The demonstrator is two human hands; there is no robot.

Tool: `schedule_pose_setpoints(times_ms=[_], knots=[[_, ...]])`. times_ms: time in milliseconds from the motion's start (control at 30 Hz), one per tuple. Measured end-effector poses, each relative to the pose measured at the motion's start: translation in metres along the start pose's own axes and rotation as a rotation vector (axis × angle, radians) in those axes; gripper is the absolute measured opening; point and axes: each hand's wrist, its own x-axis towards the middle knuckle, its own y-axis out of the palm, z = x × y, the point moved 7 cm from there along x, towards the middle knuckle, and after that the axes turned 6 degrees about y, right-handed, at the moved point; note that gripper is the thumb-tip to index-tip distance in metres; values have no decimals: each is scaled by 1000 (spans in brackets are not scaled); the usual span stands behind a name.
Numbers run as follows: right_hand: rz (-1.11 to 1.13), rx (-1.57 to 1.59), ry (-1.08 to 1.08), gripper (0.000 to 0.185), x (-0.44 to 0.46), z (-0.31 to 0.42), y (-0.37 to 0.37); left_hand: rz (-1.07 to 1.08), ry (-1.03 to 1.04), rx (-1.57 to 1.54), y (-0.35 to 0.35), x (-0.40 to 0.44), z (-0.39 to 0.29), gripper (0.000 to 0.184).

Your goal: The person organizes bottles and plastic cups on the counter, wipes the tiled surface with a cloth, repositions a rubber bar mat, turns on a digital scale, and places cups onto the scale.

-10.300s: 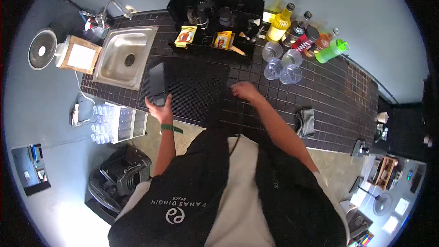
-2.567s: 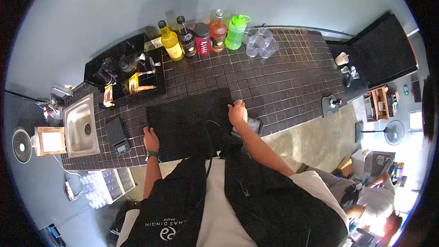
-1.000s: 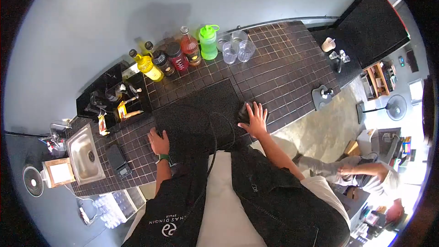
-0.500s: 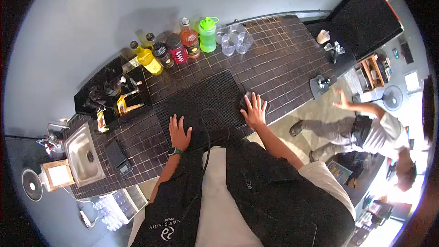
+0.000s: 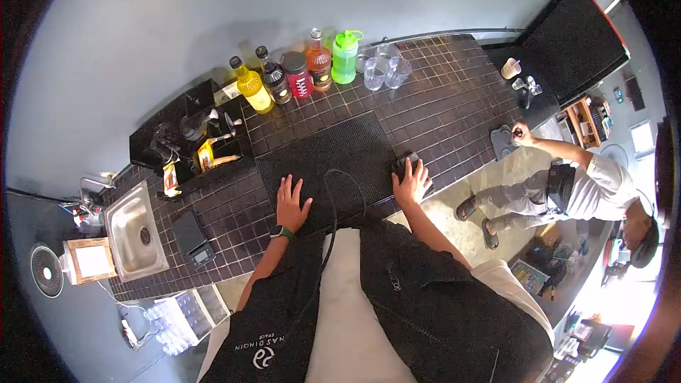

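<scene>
- The left hand (image 5: 291, 204) is open and palm down on the near left part of the black mat (image 5: 319, 152), its fingers extended and slightly spread, thumb out to the right. It holds nothing; a green strap (image 5: 286, 232) circles its wrist.
- The right hand (image 5: 411, 183) lies palm down over a dark cloth (image 5: 406, 161) by the mat's right end, fingers spread and pointing away from the body. Cloth shows beyond its fingertips; whether the fingers pinch any of it, I cannot tell.
- The two hands are well apart, with much of the mat between them and a thin dark cable (image 5: 345, 172) looping above it.
- Left of the left hand, on the tiled counter (image 5: 454, 120), sits a black scale (image 5: 190, 235); the metal sink (image 5: 135, 230) is farther left.
- Beyond the left hand and to its left is a black organizer (image 5: 213, 131) holding yellow packets (image 5: 206, 156).
- Beyond the hands, near the wall, stand a yellow bottle (image 5: 254, 91), a red-labelled jar (image 5: 298, 76) and a green bottle (image 5: 345, 60).
- Clear cups (image 5: 383, 71) stand beyond the right hand, slightly left of it.
- Well to the right of the right hand, a co-worker's hand (image 5: 521, 135) is at a dark stand (image 5: 503, 144).
</scene>
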Motion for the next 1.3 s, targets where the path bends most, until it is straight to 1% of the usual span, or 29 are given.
schedule_pose_setpoints(times_ms=[167,267,333,367,433,467,533,700,767,933,967,1067,1100,1133,1200,1233,1267,1300], knots=[[-80,59,34,73,-15,6,4,45,80,4,-4,-6,9,65],[-140,94,24,73,-22,10,4,69,115,-28,-12,-9,13,63],[-208,99,-27,71,-21,11,-1,87,130,-41,-15,-9,19,62],[-210,100,-23,71,-18,7,-2,104,138,-55,-15,-10,21,61],[-127,169,-9,66,-11,1,-3,117,140,-76,-19,-9,21,60],[-164,148,-22,62,-9,1,-7,127,138,-96,-21,-9,22,59],[-206,129,-16,61,-9,0,-6,133,149,-102,-21,-9,24,59],[-211,100,40,61,-9,0,-1,149,151,-98,-19,-9,27,59],[-218,110,52,62,-10,1,0,96,219,-80,-22,-9,25,58],[-217,152,44,61,-13,2,-8,90,204,-60,-19,-10,25,58],[-246,165,36,61,-12,0,-7,82,201,-68,-19,-9,26,58],[-268,222,129,62,7,-19,-3,81,192,-70,-14,-8,26,59],[-290,245,159,58,11,-22,-20,90,194,-22,-12,-8,26,58],[-350,256,136,57,13,-20,-43,103,205,-19,-12,-8,24,58],[-273,270,21,53,22,-24,-56,102,180,10,-14,-5,20,58],[-193,204,-64,54,22,-27,-38,98,156,-15,-18,-4,14,58],[-115,137,-148,55,20,-30,-23,110,179,-15,-16,-4,10,58],[17,83,-123,61,14,-34,-7,123,148,4,-14,-4,12,58]])
